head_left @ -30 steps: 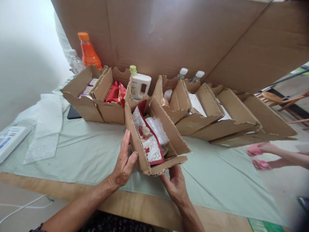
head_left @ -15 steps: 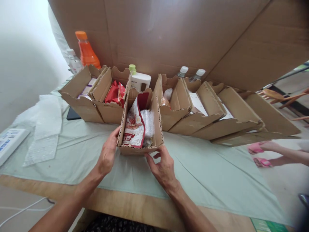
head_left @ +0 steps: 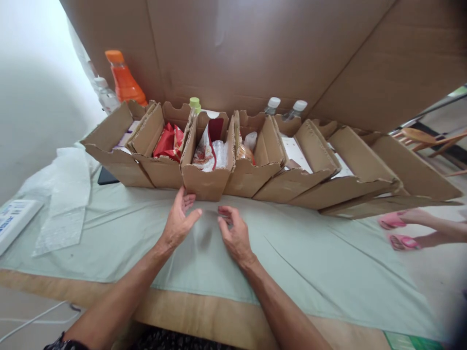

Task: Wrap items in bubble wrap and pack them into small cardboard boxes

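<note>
A narrow open cardboard box stands in a row of similar boxes on the pale green cloth. Inside it are a red-and-white snack bag and a wad of bubble wrap. My left hand hovers just in front of this box, fingers apart and empty. A little to the right, my right hand is also free of the box, with loosely curled fingers that hold nothing.
A box with red packets and other boxes flank it. An orange bottle, a green-capped bottle and two clear bottles stand before a large cardboard sheet. Bubble wrap lies left. Another person's feet in pink sandals show at right.
Both hands pushed the box with the snack bag back into the row, between its neighbours, then let go and drew slightly back toward me.
</note>
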A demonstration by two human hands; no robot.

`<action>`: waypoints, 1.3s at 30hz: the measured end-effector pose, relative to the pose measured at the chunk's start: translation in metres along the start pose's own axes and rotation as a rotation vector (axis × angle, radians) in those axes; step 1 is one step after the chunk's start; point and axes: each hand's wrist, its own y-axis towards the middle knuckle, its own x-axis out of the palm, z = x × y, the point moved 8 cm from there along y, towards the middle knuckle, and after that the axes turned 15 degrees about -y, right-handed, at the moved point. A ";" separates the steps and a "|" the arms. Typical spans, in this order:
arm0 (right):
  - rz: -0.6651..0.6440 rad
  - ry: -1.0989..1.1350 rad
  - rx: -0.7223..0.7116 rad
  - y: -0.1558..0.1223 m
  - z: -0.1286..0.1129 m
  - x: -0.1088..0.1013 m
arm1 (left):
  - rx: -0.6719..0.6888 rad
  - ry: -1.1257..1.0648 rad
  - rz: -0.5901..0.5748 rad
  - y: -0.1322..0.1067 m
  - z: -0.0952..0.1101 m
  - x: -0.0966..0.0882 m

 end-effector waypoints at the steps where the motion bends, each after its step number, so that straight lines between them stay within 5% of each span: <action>1: -0.017 -0.017 -0.019 -0.003 0.001 0.003 | -0.001 -0.014 -0.021 0.003 -0.003 0.003; 8: -0.064 -0.054 -0.108 -0.002 -0.001 0.008 | -0.016 -0.016 -0.086 0.023 -0.017 0.008; 13: -0.072 -0.076 -0.146 -0.002 -0.010 0.000 | -0.059 0.077 -0.127 -0.004 -0.014 -0.003; 18: -0.131 -0.104 -0.238 0.023 -0.079 -0.011 | 0.020 0.342 -0.076 -0.063 0.000 -0.046; 22: -0.208 -0.231 -0.347 0.076 -0.157 0.011 | 0.174 0.446 -0.004 -0.096 0.013 -0.080; 25: -0.276 -0.412 -0.268 0.116 -0.176 0.042 | 0.205 0.457 0.041 -0.107 0.017 -0.100; 28: -0.254 -0.447 -0.205 0.128 -0.178 0.057 | 0.146 0.431 0.117 -0.113 0.018 -0.121; 31: -0.219 -0.365 -0.267 0.098 -0.191 0.051 | 0.023 0.367 0.242 -0.117 0.016 -0.145; 34: -0.276 -0.311 -0.351 0.039 -0.209 0.030 | -0.034 0.218 0.332 -0.119 0.019 -0.163; 39: -0.411 -0.215 -0.405 -0.046 -0.189 -0.047 | -0.007 0.074 0.368 -0.121 0.033 -0.171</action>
